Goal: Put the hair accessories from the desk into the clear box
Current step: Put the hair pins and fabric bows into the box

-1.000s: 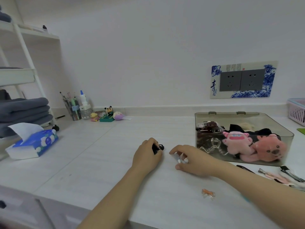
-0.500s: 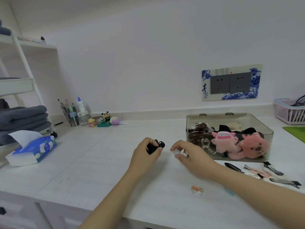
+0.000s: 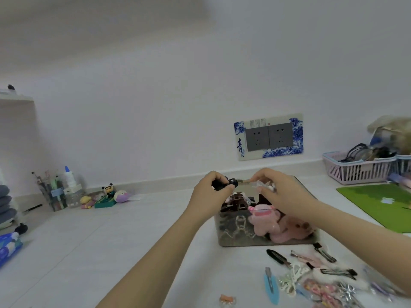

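The left hand (image 3: 209,194) pinches a small black plastic hair clip (image 3: 224,184), the right hand (image 3: 282,192) a pale tiny one (image 3: 270,187), above the clear box (image 3: 233,240); both seem light, stiff, easily dropped.

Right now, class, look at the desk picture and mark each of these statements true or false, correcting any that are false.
1. The left hand holds a black hair accessory above the clear box. True.
2. The clear box is empty. False: it holds pink plush toys and hair clips.
3. A blue snap clip lies on the desk in front of the box. True.
4. The right hand rests flat on the desk. False: it is raised over the box, its grip on a small pale item.
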